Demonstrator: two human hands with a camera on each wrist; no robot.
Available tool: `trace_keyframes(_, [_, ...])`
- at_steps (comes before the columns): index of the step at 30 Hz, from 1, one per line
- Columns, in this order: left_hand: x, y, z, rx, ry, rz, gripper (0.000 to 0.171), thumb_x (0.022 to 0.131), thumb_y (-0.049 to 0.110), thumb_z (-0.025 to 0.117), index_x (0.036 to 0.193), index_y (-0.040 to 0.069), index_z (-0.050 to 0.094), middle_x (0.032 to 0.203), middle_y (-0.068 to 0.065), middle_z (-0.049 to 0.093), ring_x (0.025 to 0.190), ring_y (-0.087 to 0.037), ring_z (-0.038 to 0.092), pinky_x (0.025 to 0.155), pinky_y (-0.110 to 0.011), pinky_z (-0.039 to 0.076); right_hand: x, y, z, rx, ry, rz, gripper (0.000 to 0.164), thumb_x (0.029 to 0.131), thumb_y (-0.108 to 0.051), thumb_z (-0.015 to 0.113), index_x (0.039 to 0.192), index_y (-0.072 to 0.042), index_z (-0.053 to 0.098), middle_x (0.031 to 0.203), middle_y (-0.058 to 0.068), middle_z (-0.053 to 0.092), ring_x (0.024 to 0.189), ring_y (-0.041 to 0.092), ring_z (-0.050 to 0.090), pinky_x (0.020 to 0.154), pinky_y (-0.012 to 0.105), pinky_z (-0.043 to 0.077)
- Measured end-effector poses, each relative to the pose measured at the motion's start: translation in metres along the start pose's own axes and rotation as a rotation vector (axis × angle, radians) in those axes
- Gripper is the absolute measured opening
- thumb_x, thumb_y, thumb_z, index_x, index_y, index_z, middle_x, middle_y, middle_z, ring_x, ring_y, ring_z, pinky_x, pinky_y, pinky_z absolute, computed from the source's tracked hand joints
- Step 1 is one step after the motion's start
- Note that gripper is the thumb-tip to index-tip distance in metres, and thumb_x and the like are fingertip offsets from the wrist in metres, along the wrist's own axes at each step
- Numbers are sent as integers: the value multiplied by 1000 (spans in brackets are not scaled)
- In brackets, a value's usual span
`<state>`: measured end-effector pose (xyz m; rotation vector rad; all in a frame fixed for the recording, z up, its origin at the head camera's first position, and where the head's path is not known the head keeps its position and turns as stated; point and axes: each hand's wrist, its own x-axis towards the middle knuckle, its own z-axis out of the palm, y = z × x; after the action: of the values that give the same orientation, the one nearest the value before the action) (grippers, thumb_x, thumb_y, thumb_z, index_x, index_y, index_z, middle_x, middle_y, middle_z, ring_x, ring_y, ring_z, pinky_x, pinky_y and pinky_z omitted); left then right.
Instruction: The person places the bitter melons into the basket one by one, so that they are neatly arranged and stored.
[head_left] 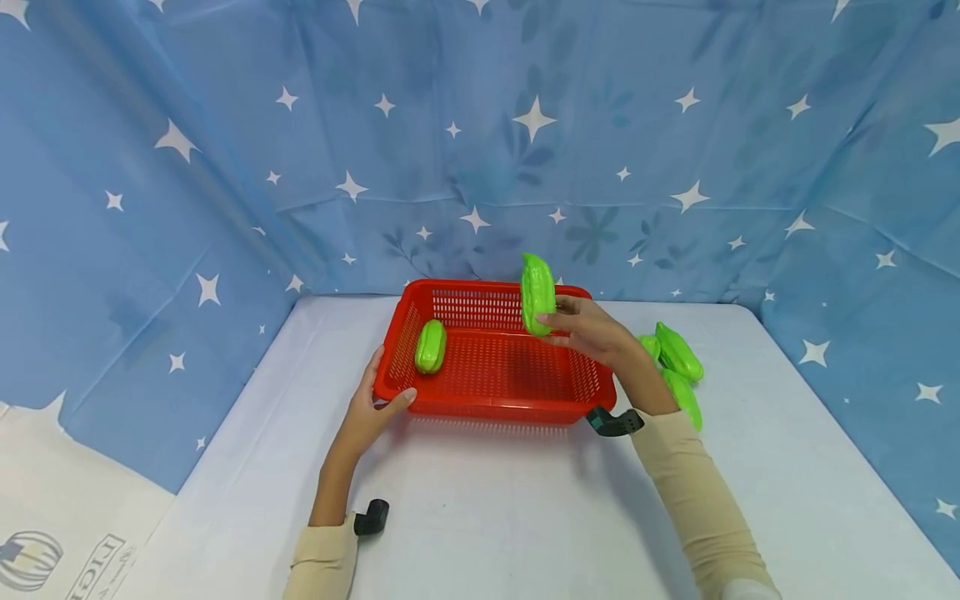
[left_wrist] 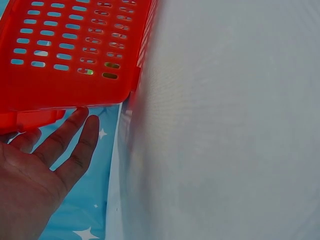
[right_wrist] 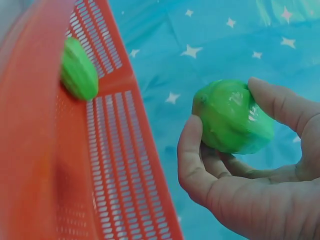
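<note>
My right hand point(head_left: 585, 327) pinches a glossy, ridged green gourd point(head_left: 537, 294) between thumb and fingers, above the right part of a red plastic basket point(head_left: 495, 410). Held upright in the head view, the gourd shows end-on in the right wrist view. A second green gourd point(head_left: 431, 347) lies inside the basket at its left end; it also appears in the right wrist view. At the basket's front left corner is my left hand point(head_left: 367, 419), thumb along the front rim and fingers along the left side. The left wrist view shows those fingers point(left_wrist: 82, 147) fairly straight, tips at the rim.
Several more green gourds point(head_left: 678, 354) lie on the white table point(head_left: 480, 508) right of the basket, partly behind my right forearm. A blue star-patterned curtain point(head_left: 480, 150) rises behind the table and along both sides. The slotted basket walls stand up around its floor.
</note>
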<state>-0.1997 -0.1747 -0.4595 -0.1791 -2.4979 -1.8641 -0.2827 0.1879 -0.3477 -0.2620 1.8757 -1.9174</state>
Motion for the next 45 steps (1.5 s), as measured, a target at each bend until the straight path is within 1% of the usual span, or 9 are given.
trace_keyframes(5, [0, -1, 1, 5, 5, 3, 92, 86, 39, 71, 157, 35, 11, 158, -8, 30, 138, -33, 42, 100, -51, 49, 5, -11, 15, 38, -36, 3, 69, 98, -10, 54, 153, -4, 13, 131, 12, 44, 112, 21, 56, 95, 37, 55])
trace_keyframes(11, [1, -1, 1, 9, 3, 1, 93, 86, 40, 71, 157, 35, 11, 157, -8, 32, 137, -33, 43, 99, -51, 50, 15, -16, 29, 58, -68, 26, 72, 97, -8, 55, 154, -7, 11, 133, 16, 43, 111, 23, 58, 110, 52, 38])
trace_keyframes(20, [0, -1, 0, 1, 1, 0, 93, 86, 40, 71, 157, 35, 11, 158, -9, 30, 138, -33, 42, 100, -51, 49, 39, -13, 51, -67, -135, 118, 73, 98, -11, 57, 153, -9, 9, 128, 19, 50, 100, 21, 66, 106, 50, 45])
trace_keyframes(26, [0, -3, -1, 7, 4, 15, 93, 87, 39, 70, 157, 33, 10, 159, -10, 29, 138, -34, 42, 100, -51, 49, 54, -10, 67, -191, -138, 198, 88, 94, -11, 64, 157, -26, 4, 123, 19, 52, 93, 27, 67, 89, 42, 58])
trace_keyframes(31, [2, -3, 0, 3, 4, 9, 92, 87, 39, 71, 157, 34, 11, 158, -8, 29, 138, -34, 42, 101, -52, 48, 65, -6, 76, -264, -172, 244, 93, 93, -7, 63, 157, -36, 1, 133, 18, 44, 99, 32, 65, 99, 52, 51])
trace_keyframes(34, [2, -2, 0, 1, 3, 3, 92, 87, 40, 71, 156, 36, 11, 158, -7, 30, 138, -33, 42, 101, -52, 49, 70, -3, 80, -276, -186, 289, 93, 93, -5, 64, 157, -35, 4, 142, 16, 36, 102, 30, 62, 103, 56, 46])
trace_keyframes(37, [1, -1, 0, 0, 4, -4, 91, 86, 41, 71, 156, 39, 12, 157, -6, 32, 137, -31, 43, 101, -51, 49, 75, -1, 82, -278, -194, 342, 92, 92, -6, 64, 157, -33, 5, 146, 15, 32, 108, 30, 59, 102, 54, 47])
trace_keyframes(40, [1, -2, 0, -1, 1, -2, 91, 87, 41, 71, 156, 39, 12, 157, -6, 32, 136, -31, 44, 101, -51, 49, 80, 0, 82, -269, -192, 387, 93, 92, -7, 65, 157, -32, 3, 146, 14, 32, 114, 33, 57, 102, 54, 48])
trace_keyframes(45, [2, -3, 0, -14, -1, 7, 91, 87, 39, 71, 156, 37, 12, 158, -7, 31, 137, -32, 43, 101, -52, 49, 91, 3, 80, -337, -189, 432, 91, 92, -12, 67, 157, -29, 5, 144, 18, 36, 119, 40, 56, 101, 54, 49])
